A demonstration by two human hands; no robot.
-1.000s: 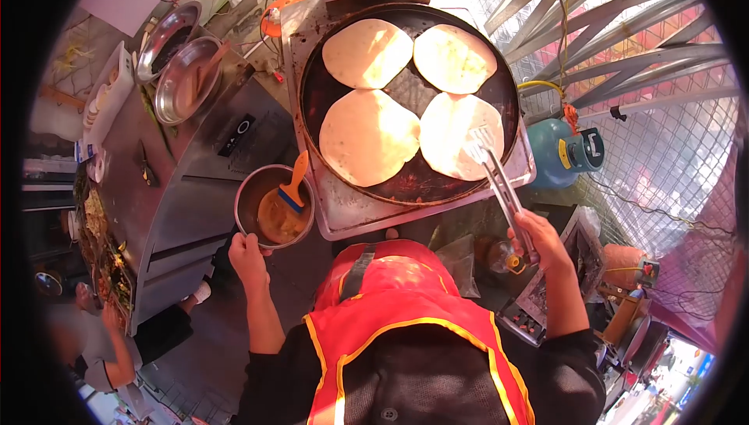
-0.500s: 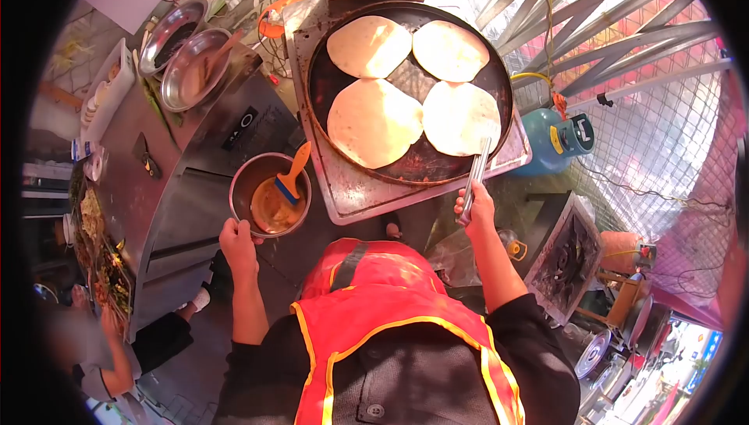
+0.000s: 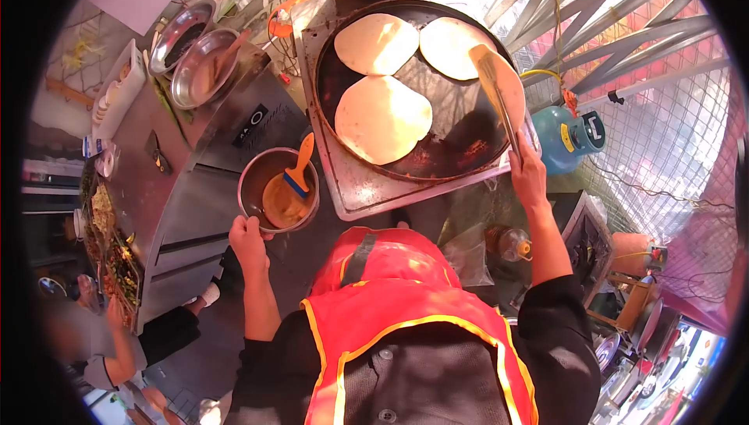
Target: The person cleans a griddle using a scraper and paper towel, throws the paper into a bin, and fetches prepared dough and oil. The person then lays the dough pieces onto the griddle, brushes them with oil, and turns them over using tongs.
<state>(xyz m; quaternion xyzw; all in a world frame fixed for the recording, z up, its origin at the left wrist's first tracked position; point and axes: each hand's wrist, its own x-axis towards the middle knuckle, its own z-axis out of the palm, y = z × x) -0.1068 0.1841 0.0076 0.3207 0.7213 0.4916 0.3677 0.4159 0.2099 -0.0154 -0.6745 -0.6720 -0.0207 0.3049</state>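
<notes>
My left hand [image 3: 251,244] is closed on the near-left edge of a metal pot [image 3: 254,179]; whether it grips a handle is hidden. Inside the pot, a brush [image 3: 303,161] with an orange handle and blue band leans over yellowish-brown liquid [image 3: 282,205]. My right hand [image 3: 529,175] is wrapped around metal tongs [image 3: 512,130]. The tongs pinch one flatbread [image 3: 512,91], raised and tilted nearly on edge at the right of a round black griddle pan [image 3: 451,117]. Three other pale flatbreads, at upper left [image 3: 377,44], upper right [image 3: 452,47] and lower left [image 3: 382,121], lie flat.
A teal gas cylinder [image 3: 555,140] stands right of the griddle. At left, a steel counter [image 3: 168,171] carries metal bowls [image 3: 204,74] and a tray of chopped food [image 3: 117,261]. Another person's arm [image 3: 118,347] is at lower left. An oil bottle [image 3: 507,243] stands below my right hand.
My right hand has moved right and up with the tongs, and the lower-right flatbread has been lifted and tipped toward the right rim. My left hand still holds the pot.
</notes>
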